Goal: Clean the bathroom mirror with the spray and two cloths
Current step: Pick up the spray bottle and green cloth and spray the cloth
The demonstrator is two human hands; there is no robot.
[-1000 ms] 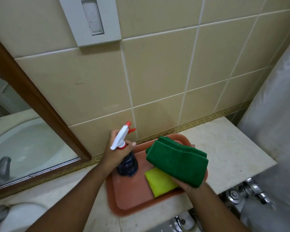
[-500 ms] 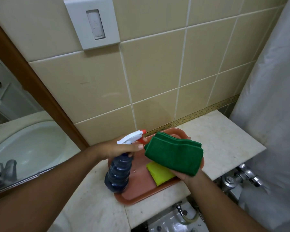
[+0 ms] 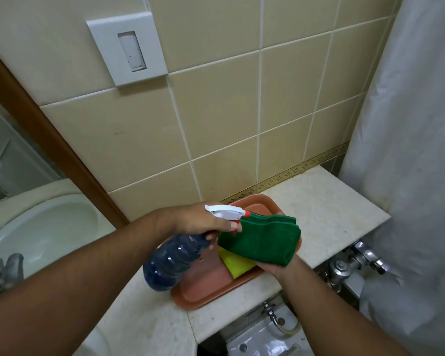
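My left hand (image 3: 198, 222) grips the neck of a dark blue spray bottle (image 3: 172, 260) with a white and red trigger head, tilted so its nozzle points right at the green cloth. My right hand (image 3: 275, 268) holds a folded green cloth (image 3: 262, 240) from underneath, just above the tray. A yellow cloth (image 3: 235, 264) lies flat in the orange-brown tray (image 3: 203, 291) on the counter. The wood-framed mirror (image 3: 16, 155) fills the left edge of the view and reflects the sink.
A pale stone counter (image 3: 319, 217) runs under the tiled wall. A white wall plate (image 3: 129, 50) sits high on the tiles. A white shower curtain (image 3: 409, 150) hangs at the right. Chrome pipe fittings (image 3: 355, 260) stick out below the counter's front edge.
My left hand has lifted the spray bottle off the tray and tipped it sideways, nozzle toward the green cloth. The green cloth stays held in my right hand.
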